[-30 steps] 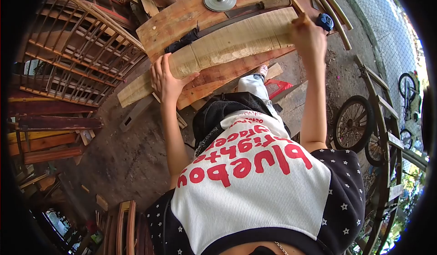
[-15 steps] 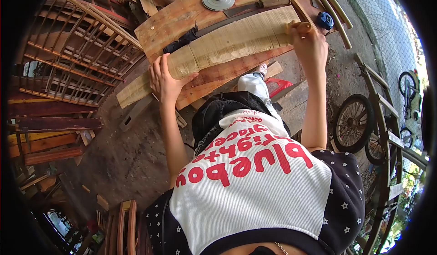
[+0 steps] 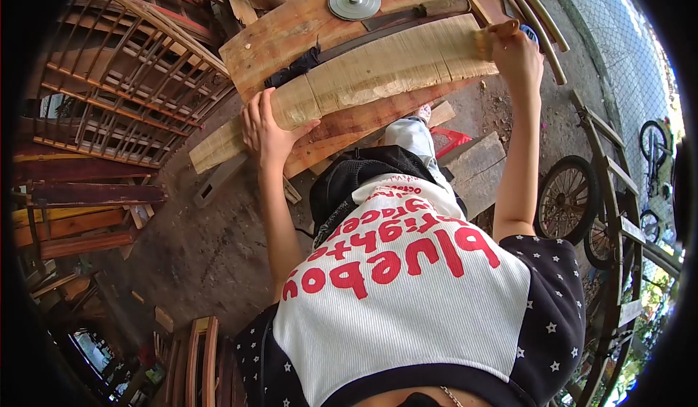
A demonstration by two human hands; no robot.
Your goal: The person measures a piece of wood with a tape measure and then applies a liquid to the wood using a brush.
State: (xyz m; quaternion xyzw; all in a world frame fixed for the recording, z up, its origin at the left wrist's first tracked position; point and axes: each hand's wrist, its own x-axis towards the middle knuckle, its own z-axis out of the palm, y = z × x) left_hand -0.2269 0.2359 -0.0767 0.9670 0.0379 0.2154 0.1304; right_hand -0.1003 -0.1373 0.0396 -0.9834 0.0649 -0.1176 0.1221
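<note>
A long pale wooden board (image 3: 378, 69) lies across the workbench, its left end reaching past the bench edge. My left hand (image 3: 267, 127) grips the board near that end, fingers over the top and thumb stretched along the near edge. At the right end, my right hand (image 3: 518, 54) is closed around what looks like a wooden-handled brush (image 3: 502, 29), its pale bristly side against the board; most of it is hidden by the fingers. Behind the board lie a long dark tool with a wooden handle (image 3: 447, 6) and a black cloth or bag (image 3: 294, 67).
On the reddish workbench (image 3: 280, 33) sits a grey metal disc (image 3: 354, 1). A blue tape measure (image 3: 529, 34) shows partly behind my right hand. Slatted wooden frames (image 3: 123, 73) stand at the left. A wheel (image 3: 567, 198) and a wooden ladder-like frame (image 3: 618, 189) are at the right.
My right hand has moved right with the brush, toward the board's right end, and now partly covers the tape measure. The left hand keeps its hold on the board.
</note>
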